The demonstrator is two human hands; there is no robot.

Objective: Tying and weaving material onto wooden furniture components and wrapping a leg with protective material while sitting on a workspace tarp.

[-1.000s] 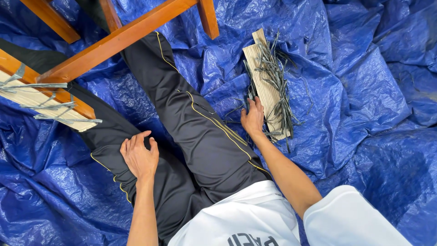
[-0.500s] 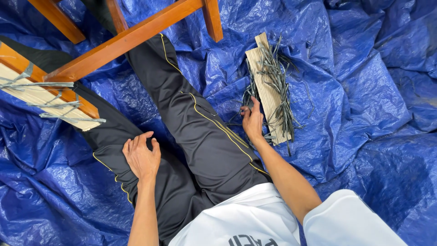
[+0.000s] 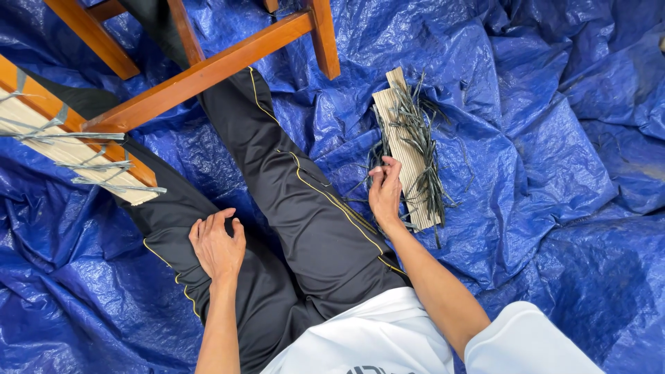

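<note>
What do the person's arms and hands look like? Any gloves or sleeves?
No gloves: the left hand and the right hand are bare, with no rings or watch showing. Both forearms are uncovered. A short white sleeve covers the right upper arm.

Crumpled blue tarp [image 3: 554, 138] covers floor. Slatted board [image 3: 409, 156] with loose grey strands [image 3: 426, 159] lies at 1 o'clock; wooden chair frame [image 3: 208, 69] stands at 11 o'clock.

Crinkled glossy blue plastic tarp [image 3: 554, 138] around the right hand [image 3: 385, 194], matt pale ribbed wooden slat [image 3: 405, 156] beside it under thin dull grey-green strips [image 3: 424, 142], smooth varnished orange-brown wooden frame [image 3: 208, 69] above the left hand [image 3: 218, 246], matt black cloth trousers [image 3: 305, 208] beneath
</note>
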